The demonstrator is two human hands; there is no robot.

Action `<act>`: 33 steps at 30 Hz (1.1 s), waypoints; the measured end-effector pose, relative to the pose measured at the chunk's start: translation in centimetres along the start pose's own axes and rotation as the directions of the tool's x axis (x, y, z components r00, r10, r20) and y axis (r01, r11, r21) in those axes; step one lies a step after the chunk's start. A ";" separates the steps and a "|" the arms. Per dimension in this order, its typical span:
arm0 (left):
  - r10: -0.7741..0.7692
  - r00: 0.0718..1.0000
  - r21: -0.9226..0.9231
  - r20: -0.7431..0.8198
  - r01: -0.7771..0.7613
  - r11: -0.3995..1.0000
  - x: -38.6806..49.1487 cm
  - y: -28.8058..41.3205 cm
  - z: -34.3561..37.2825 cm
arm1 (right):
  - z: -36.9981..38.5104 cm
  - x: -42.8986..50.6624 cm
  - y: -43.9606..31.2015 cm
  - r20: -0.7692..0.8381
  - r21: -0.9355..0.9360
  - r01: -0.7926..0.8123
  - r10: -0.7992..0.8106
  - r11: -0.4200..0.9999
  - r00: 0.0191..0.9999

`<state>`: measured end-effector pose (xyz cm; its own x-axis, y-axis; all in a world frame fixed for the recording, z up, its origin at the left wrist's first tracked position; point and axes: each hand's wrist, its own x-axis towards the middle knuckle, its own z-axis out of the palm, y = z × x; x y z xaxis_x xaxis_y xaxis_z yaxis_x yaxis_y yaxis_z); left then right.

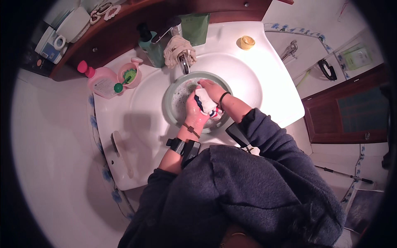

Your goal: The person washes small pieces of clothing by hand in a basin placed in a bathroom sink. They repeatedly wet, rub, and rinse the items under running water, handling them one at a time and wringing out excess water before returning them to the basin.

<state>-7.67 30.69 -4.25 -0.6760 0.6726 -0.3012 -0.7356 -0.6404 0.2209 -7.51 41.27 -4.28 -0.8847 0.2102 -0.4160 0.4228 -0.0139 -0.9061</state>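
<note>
A wet white cloth item [205,100] with navy and red parts is bunched between my two hands, above a grey-green basin of soapy water [170,116]. My left hand [194,107] grips its left side, wet and with some suds on the skin. On the upper right side, my right hand [211,90] presses against the cloth, its fingers reaching over the top. The basin sits in a white washbasin [248,80], below a metal faucet [185,65] with a beige cloth [176,51] wrapped round it.
Left of the faucet stand a green pump bottle [152,49], a pink pump bottle [104,82] and a pink cup [135,77]. A green pouch [195,29] leans behind the faucet. A yellow jar [247,42] is at back right; a brush [122,152] lies at front left.
</note>
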 end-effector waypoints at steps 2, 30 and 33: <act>-0.066 0.997 -0.036 0.039 0.068 0.997 0.0 0.7 0.0 | -1.5 0.1 -0.5 0.047 0.179 -0.083 0.075 0.980 0.996; 0.048 0.999 0.380 0.013 -0.049 0.924 -0.9 2.2 1.4 | -5.1 -3.2 -3.2 -0.076 0.669 0.213 -0.219 0.712 0.973; -0.048 0.999 0.249 -0.022 0.052 0.967 -0.6 2.2 0.8 | -4.8 -3.7 -4.1 -0.289 0.278 0.345 -0.264 0.897 0.920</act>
<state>-8.88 29.18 -2.88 -0.6386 0.6943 -0.3320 -0.7577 -0.4917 0.4291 -4.97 45.27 1.33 -0.8689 0.4799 -0.1214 0.0197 -0.2114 -0.9772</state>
